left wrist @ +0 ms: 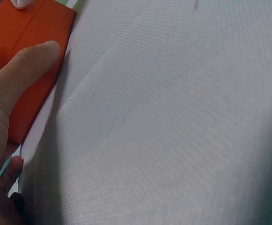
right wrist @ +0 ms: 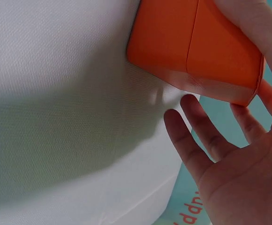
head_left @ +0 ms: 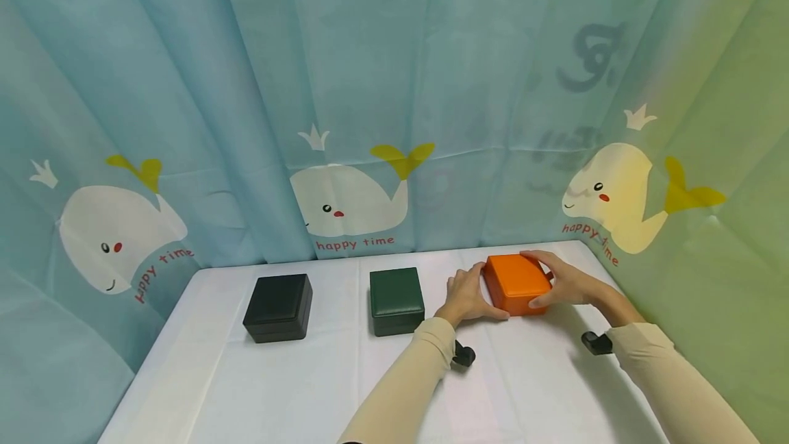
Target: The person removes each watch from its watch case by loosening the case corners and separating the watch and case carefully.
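Note:
An orange box (head_left: 516,275) with a rounded lid is at the back right of the white table, between both hands. My left hand (head_left: 466,299) holds its left side, with the thumb (left wrist: 30,65) against the front face in the left wrist view. On the other side, my right hand (head_left: 570,285) grips the box between a thumb at the front and a finger at the back. Its other fingers (right wrist: 185,138) spread apart beside the box in the right wrist view. The far side of the box is hidden.
A dark green box (head_left: 396,300) stands left of my left hand. Farther left is a black box (head_left: 279,307). The white-covered table (head_left: 320,389) meets a blue-green curtain (head_left: 370,88) with whale prints at the back and sides. Black wrist devices (head_left: 464,353) show below both sleeves.

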Tool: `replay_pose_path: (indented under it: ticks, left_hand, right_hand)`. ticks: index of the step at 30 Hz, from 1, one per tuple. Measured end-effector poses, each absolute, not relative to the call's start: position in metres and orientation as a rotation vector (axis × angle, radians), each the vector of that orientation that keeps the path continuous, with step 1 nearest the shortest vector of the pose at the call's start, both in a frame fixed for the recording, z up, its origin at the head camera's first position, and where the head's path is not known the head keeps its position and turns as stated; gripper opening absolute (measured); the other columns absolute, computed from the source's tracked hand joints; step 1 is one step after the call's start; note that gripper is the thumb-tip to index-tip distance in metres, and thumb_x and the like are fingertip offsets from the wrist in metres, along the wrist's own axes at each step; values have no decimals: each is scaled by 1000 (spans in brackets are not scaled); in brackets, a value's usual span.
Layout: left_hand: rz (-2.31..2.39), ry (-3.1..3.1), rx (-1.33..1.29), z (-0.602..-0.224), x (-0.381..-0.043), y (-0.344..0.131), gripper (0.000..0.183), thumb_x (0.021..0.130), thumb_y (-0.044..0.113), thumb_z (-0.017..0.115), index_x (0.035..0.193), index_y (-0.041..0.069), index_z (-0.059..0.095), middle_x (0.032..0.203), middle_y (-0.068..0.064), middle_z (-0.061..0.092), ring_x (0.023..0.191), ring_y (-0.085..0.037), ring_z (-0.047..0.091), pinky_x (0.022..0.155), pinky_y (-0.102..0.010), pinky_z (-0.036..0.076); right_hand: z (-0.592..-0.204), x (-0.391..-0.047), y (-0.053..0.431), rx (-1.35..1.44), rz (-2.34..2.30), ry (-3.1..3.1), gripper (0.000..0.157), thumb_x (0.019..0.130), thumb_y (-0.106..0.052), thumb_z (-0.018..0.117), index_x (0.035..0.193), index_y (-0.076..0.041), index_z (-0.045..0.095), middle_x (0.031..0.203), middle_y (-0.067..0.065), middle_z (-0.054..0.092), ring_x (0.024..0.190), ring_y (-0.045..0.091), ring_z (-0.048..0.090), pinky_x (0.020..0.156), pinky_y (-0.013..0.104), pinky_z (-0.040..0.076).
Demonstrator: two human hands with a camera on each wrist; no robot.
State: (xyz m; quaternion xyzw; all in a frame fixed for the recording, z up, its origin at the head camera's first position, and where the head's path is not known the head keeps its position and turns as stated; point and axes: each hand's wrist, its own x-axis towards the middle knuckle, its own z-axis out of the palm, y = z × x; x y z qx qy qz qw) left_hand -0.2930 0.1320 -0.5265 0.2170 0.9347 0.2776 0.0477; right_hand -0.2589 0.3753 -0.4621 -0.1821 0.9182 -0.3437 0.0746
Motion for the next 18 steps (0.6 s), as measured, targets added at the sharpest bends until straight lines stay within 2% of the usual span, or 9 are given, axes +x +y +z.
replay_pose_path:
  ticks: [5,13,18]
  left_hand:
    - [874,2843,645,-531,-294,133,114,63,59,94,155,19,40,145,6,55,122,-15,48,96,-29,37]
    - [865,2856,650,-530,-294,133,115,62,60,94,155,20,40,144,5,55,122,-15,49,97,-30,38]
    - [834,2871,667,-527,-294,132,115,63,62,93,156,19,40,144,4,55,122,-16,50,98,-30,38]
  right_hand:
    - [-464,-259,376,-538,-1037,2750,98,76,-24,92,154,-2,36,150,28,38,126,45,43,103,70,39]
    - [-465,-264,380,-551,-983,2816,98,74,-31,93,154,-5,43,148,23,47,122,37,50,98,52,47]
    - [-460,-267,381,-495,-988,2781,97,74,-30,93,154,-6,44,147,23,49,111,32,55,90,44,50]
